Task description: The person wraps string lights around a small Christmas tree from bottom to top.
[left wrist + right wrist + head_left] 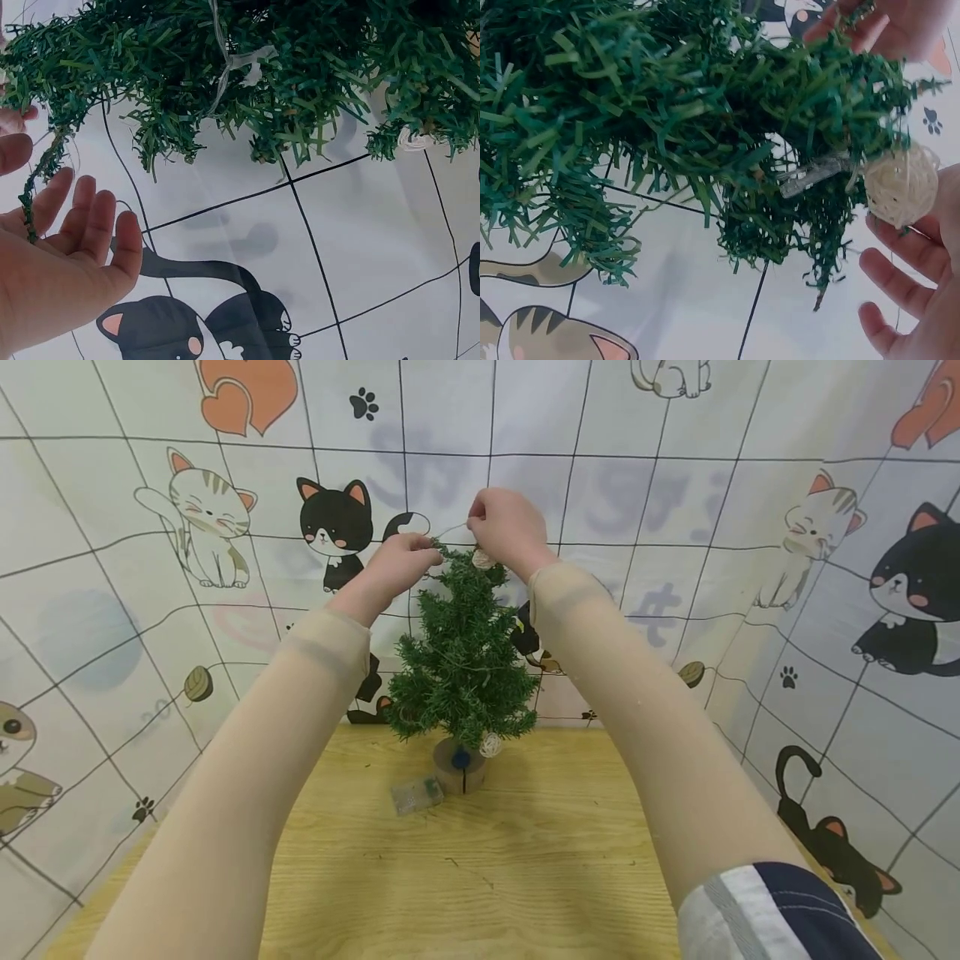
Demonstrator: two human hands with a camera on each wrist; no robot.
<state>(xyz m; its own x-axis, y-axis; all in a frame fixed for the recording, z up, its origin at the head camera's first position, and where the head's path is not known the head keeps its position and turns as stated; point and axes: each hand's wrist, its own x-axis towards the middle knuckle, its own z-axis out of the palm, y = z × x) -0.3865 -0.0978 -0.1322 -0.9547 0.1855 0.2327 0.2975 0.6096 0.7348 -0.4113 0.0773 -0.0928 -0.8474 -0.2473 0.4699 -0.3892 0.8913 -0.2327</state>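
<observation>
A small green artificial Christmas tree [461, 643] stands between my arms. My right hand [510, 527] is above its top on the right, pinching a thin pale wire [452, 529]. The wire stretches left toward my left hand [405, 564], which is beside the treetop. In the left wrist view a thin green twig [31, 196] lies across the left palm, with thumb and fingers apart and loosely bent. A white woven ball [901, 185] hangs by the right fingers, joined to a clear light piece [810, 178] among the needles. The right thumb is hidden in the right wrist view.
The tree stands in a round base [450, 768] on a wooden table [450, 877]. A clear plastic box [417, 796] lies at the base's left. Another woven ball [491, 744] hangs low on the tree. A cat-patterned cloth [637, 527] surrounds the table's back and sides.
</observation>
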